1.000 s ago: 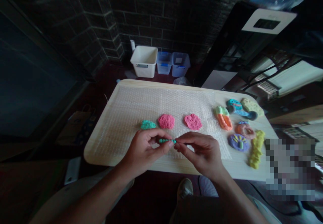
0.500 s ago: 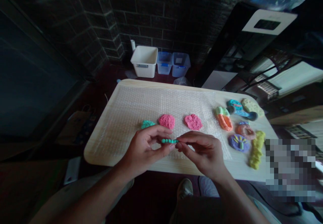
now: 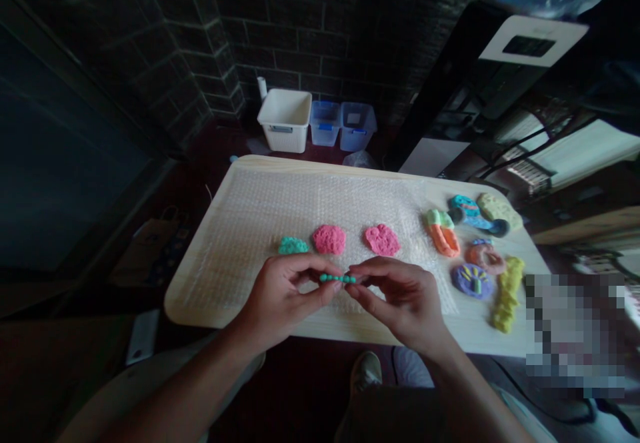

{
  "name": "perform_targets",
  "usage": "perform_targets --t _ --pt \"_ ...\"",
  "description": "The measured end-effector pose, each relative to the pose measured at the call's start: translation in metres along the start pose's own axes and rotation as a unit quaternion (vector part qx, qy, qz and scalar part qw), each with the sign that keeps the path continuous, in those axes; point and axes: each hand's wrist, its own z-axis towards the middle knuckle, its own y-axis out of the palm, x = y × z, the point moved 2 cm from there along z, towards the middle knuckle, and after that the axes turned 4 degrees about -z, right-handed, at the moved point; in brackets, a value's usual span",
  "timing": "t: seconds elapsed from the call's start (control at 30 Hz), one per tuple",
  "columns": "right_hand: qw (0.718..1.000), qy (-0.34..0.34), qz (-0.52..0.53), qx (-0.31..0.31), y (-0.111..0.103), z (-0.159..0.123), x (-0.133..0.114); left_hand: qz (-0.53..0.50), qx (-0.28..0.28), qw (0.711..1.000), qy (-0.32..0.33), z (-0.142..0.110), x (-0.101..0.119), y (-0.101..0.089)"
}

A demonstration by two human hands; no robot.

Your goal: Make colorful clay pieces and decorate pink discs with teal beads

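Note:
Between my two hands, above the front of the table, is a thin, bumpy strip of green modelling clay (image 3: pixel 336 278). My left hand (image 3: pixel 287 290) pinches its left part between thumb and fingers. At its right end, the thumb and fingers of my right hand (image 3: pixel 403 294) are closed on it. Just beyond my left hand, a green clay lump (image 3: pixel 293 245) lies on the bubble wrap (image 3: pixel 260 210), partly hidden by that hand. Two pink clay pieces with rough surfaces, one round (image 3: pixel 329 239) and one flatter (image 3: pixel 382 240), lie behind the strip.
Several coloured clay shapes lie at the table's right, among them an orange and green one (image 3: pixel 443 234), a purple disc (image 3: pixel 473 281) and a yellow strip (image 3: pixel 509 294). Beyond the table (image 3: pixel 200 263) stand a white basket (image 3: pixel 286 120), two blue bins (image 3: pixel 358 126) and a water dispenser (image 3: pixel 525 43).
The green strip looks thinner and more flattened in its middle, and its right end shows more. My fingers have shifted slightly around it; the view has moved only a little.

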Motion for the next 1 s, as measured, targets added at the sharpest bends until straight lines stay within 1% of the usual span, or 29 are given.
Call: perform_targets --t 0.1,0.17,0.33,0.43,0.6,0.77,1.0 --pt "0.998 -0.02 -0.051 -0.012 -0.0004 0.0019 -0.003 0.002 0.001 1.0 0.001 0.0 0.0002 0.0016" --pt "0.998 -0.028 -0.061 -0.017 0.0002 0.0028 -0.0047 0.008 0.002 1.0 -0.001 -0.0002 0.0001 0.0025" --pt "0.998 -0.032 -0.057 -0.021 0.0016 0.0029 -0.0046 0.005 0.003 1.0 -0.01 -0.0003 -0.0004 0.0019" --pt "0.998 -0.026 -0.053 -0.014 0.0002 0.0032 -0.0041 -0.01 -0.007 1.0 -0.018 0.0003 -0.0006 0.0004" --pt "0.999 -0.019 -0.041 0.001 -0.0023 0.0035 -0.0047 -0.021 0.003 0.999 -0.024 -0.0005 -0.0014 -0.0019" --pt "1.0 -0.009 -0.028 -0.008 0.0004 0.0013 -0.0033 -0.015 -0.004 1.0 -0.017 -0.0015 -0.0015 0.0006" --pt "0.999 -0.006 -0.033 -0.005 0.0015 0.0016 -0.0033 -0.016 0.002 1.0 -0.02 -0.0001 0.0006 0.0032"
